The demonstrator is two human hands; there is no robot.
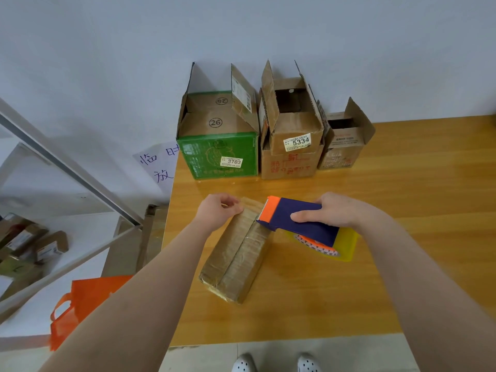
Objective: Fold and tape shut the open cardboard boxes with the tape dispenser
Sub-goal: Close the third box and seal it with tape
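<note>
A small flat cardboard box lies closed on the wooden table, with shiny tape running along its top seam. My left hand pinches the far end of the box where the tape ends. My right hand grips the tape dispenser, a navy body with an orange nose and a yellow wheel holding the tape roll. Its orange nose touches the box's far right corner. Three open boxes stand along the wall: a green one, a brown one labelled 5334 and a small brown one.
The table's left edge drops off beside my left forearm. An orange bag sits on the floor to the left, with flattened cardboard and a glass pane with a metal frame. A handwritten paper hangs on the wall.
</note>
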